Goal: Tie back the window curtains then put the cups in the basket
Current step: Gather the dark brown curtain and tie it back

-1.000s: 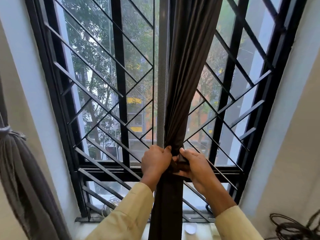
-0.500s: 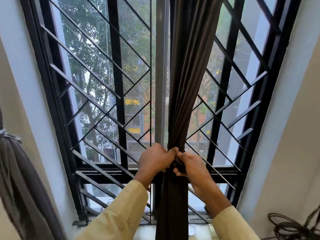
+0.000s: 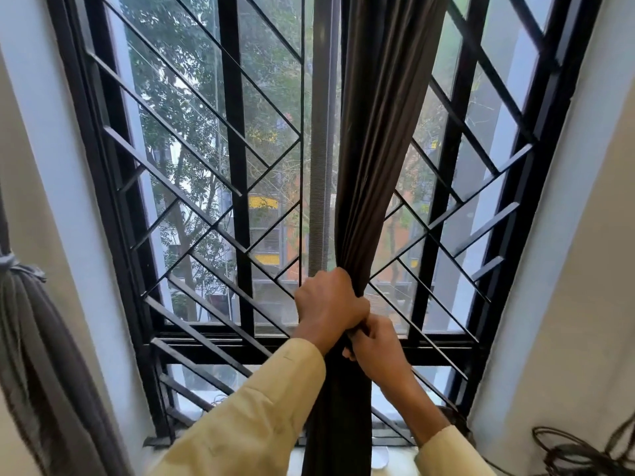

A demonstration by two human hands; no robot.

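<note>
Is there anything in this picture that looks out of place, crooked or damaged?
Nothing looks damaged or spilled. The dark curtain hangs bunched in front of the middle of the window, both hands, left and right, gripping it. The grey curtain at the left wall is already tied. A loose tangle of cable lies at the lower right.

No readable text, labels or numbers anywhere in view.

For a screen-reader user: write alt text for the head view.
Both hands clutch a gathered dark brown curtain hanging in front of a black-grilled window, the left hand fisted around it above the right hand. At the far left, a grey curtain is already tied back against the wall.
</note>
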